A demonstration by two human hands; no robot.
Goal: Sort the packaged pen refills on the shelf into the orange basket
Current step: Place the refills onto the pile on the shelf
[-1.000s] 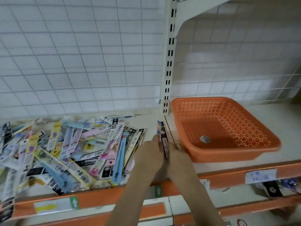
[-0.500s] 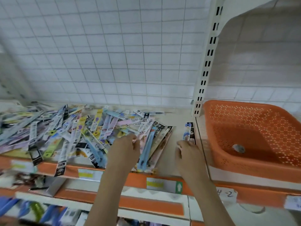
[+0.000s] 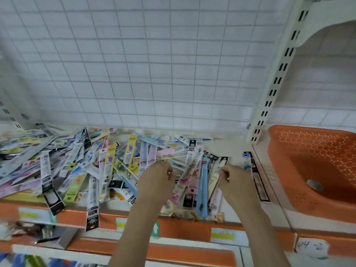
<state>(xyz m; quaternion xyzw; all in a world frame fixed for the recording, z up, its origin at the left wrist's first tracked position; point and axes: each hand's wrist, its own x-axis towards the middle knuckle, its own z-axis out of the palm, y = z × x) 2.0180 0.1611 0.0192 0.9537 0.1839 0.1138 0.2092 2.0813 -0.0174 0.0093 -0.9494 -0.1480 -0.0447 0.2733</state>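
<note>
Nearest, two bare forearms rise from the lower edge over the orange front lip of the shelf [image 3: 179, 228], which carries white and yellow price labels [image 3: 221, 237]. The left hand [image 3: 157, 179] hangs over the right part of the heap of packaged pen refills [image 3: 92, 166], its fingers curled; whether they pinch a pack cannot be told. The right hand [image 3: 236, 180] hovers just right of that heap, fingers curled too, with no pack plainly in them. Just right of it a small stack of refill packs [image 3: 254, 176] lies lengthwise on the shelf beside the white slotted upright [image 3: 277, 79]. Further right, past the divider, sits the orange basket [image 3: 277, 151], perforated, with a small grey disc [image 3: 314, 185] on its floor. The heap spreads left across the shelf, several packs overhanging the near lip. Behind stands a white wire-grid back panel [image 3: 134, 64].
</note>
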